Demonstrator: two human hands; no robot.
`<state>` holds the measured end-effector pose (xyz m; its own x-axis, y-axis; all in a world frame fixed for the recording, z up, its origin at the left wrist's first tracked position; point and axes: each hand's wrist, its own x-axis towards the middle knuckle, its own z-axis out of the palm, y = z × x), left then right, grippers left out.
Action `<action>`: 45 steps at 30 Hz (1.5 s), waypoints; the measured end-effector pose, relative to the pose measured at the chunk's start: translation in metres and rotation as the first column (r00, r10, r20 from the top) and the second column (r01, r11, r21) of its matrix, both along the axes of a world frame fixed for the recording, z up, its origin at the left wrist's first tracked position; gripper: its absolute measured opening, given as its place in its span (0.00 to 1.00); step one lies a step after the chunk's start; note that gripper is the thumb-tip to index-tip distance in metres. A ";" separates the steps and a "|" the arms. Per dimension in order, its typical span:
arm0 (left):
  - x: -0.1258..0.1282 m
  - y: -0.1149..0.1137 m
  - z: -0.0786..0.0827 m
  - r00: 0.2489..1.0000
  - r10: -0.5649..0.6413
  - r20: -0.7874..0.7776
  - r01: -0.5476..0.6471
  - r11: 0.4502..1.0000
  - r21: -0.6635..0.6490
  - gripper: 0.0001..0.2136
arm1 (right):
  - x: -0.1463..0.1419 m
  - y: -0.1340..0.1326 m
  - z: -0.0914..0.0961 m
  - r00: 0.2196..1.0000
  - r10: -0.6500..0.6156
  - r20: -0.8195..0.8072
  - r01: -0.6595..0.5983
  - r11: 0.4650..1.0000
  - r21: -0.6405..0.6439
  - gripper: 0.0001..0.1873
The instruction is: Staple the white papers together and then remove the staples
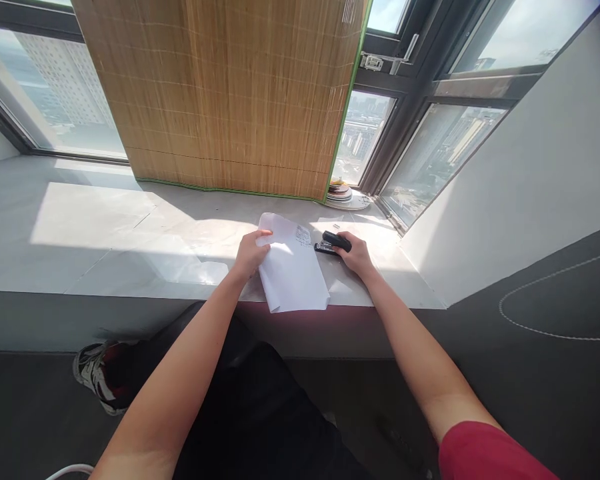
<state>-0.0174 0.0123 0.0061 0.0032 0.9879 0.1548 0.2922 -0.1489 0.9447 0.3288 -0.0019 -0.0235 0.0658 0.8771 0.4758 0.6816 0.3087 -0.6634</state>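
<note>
A stack of white paper sheets (293, 270) lies on the pale window ledge (105, 233), hanging a little over its front edge. My left hand (250, 255) rests on the sheets' left edge, fingers curled over it and holding them down. My right hand (356, 256) is closed around a black stapler (333, 243), which sits at the upper right corner of the paper, near some small print.
A bamboo blind (225, 93) leans against the window behind the ledge. A stack of small plates (341, 193) stands at the back right by the window frame. A white wall (520, 167) closes the right side. My knee and a sneaker (97, 380) are below the ledge.
</note>
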 end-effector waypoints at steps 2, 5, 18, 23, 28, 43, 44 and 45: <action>0.002 -0.001 0.004 0.994 -0.017 0.103 0.018 1.000 -0.010 0.23 | -0.001 0.000 0.001 1.000 0.009 -0.002 -0.009 1.000 0.001 0.20; 0.004 -0.001 0.006 0.973 -0.046 0.225 0.058 0.997 -0.044 0.26 | -0.002 -0.002 0.002 1.000 0.021 -0.006 -0.021 1.000 -0.006 0.20; 0.004 -0.010 -0.001 0.932 -0.059 -0.357 0.093 0.993 0.078 0.20 | -0.004 -0.007 0.005 0.996 0.086 0.030 -0.085 0.996 -0.024 0.20; 0.022 -0.017 0.005 0.768 0.046 -0.639 0.144 0.959 0.242 0.18 | -0.011 -0.011 0.008 0.984 0.106 0.142 -0.110 0.994 0.019 0.22; 0.052 -0.013 -0.001 0.619 -0.293 -0.729 0.506 0.858 0.084 0.21 | -0.024 -0.009 0.010 0.962 0.105 0.251 -0.121 0.992 0.049 0.22; 0.054 -0.033 -0.003 0.450 -0.476 -0.756 0.657 0.749 -0.080 0.34 | -0.052 -0.010 0.006 0.915 0.104 0.390 -0.148 0.985 0.085 0.28; 0.054 -0.034 -0.002 0.426 -0.472 -0.772 0.656 0.748 -0.096 0.34 | -0.053 -0.011 0.006 0.907 0.095 0.410 -0.142 0.986 0.086 0.28; 0.055 -0.036 -0.002 0.410 -0.466 -0.784 0.654 0.749 -0.103 0.34 | -0.053 -0.012 0.006 0.900 0.086 0.427 -0.136 0.987 0.087 0.28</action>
